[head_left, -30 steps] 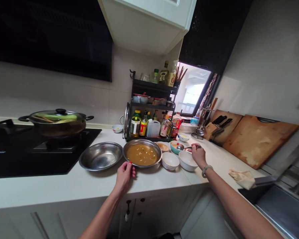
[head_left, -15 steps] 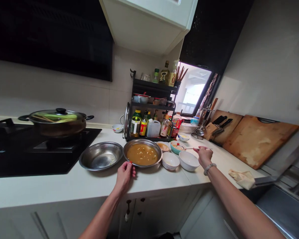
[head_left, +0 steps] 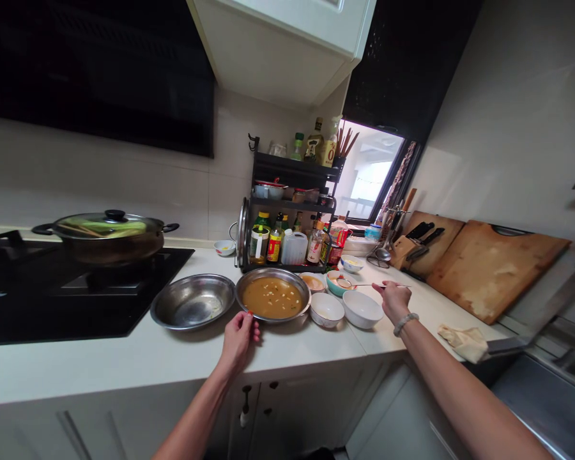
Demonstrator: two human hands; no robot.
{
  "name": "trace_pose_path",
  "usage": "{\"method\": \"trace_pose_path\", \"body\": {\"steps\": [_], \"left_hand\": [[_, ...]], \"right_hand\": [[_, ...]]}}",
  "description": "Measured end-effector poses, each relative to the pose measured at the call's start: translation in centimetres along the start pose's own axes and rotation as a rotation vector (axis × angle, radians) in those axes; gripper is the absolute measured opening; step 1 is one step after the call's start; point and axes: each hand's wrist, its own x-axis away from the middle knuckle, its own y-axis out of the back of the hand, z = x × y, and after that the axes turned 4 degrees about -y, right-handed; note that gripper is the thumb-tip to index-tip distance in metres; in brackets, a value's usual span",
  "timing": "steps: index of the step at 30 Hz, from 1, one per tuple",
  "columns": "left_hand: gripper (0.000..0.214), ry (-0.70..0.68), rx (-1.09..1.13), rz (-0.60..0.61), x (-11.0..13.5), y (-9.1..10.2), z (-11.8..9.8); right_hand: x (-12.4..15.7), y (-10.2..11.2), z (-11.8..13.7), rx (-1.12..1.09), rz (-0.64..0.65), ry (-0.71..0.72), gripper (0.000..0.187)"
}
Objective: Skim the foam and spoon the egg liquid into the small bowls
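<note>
My left hand (head_left: 240, 332) is closed at the near rim of a metal bowl (head_left: 242, 295), thumb and fingers pinching its edge. Brown liquid (head_left: 274, 297) with pale bits floating in it fills much of that bowl. In my right hand (head_left: 393, 300) is the handle of a long thin spoon (head_left: 367, 285), whose head is over or in a small green bowl (head_left: 334, 289); I cannot tell if it touches the contents. Two white bowls (head_left: 363, 309) (head_left: 326, 311) stand between my hands. A small bowl of orange-yellow stuff (head_left: 313, 282) sits behind them.
Left of the liquid stands another metal bowl (head_left: 194, 301). A lidded pot (head_left: 112, 236) rests on the black stove (head_left: 57, 313). Behind are a rack of bottles (head_left: 292, 201) and a small bowl (head_left: 352, 263). To the right are a knife block (head_left: 407, 250), cutting board (head_left: 496, 268) and cloth (head_left: 462, 342).
The spoon's head has shifted slightly left over the green bowl, and my right hand keeps its grip. My left hand stays at the metal bowl's rim.
</note>
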Motion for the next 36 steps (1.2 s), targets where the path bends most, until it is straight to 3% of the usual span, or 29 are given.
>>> {"method": "trace_pose_path", "body": {"steps": [12,21,27,33,36], "left_hand": [[0.045,-0.002,0.008,-0.01,0.1,-0.2,-0.1],[0.044,-0.006,0.031,0.011,-0.1,0.1,0.4],[0.046,-0.004,0.03,0.015,0.0,0.1,0.1],[0.046,0.001,0.034,0.018,0.2,0.0,0.0],[0.046,0.001,0.034,0.019,0.1,0.1,0.2]], "right_hand": [[2.5,-0.9,2.3,-0.064,0.114,0.005,0.02],[8.2,-2.2,2.9,-0.142,0.362,-0.038,0.013],[12.1,-2.3,2.2,0.071,0.624,0.178,0.024],[15.0,-0.3,2.2,0.305,0.959,0.615,0.027],[14.5,0.0,2.2,0.311,0.951,0.691,0.026]]}}
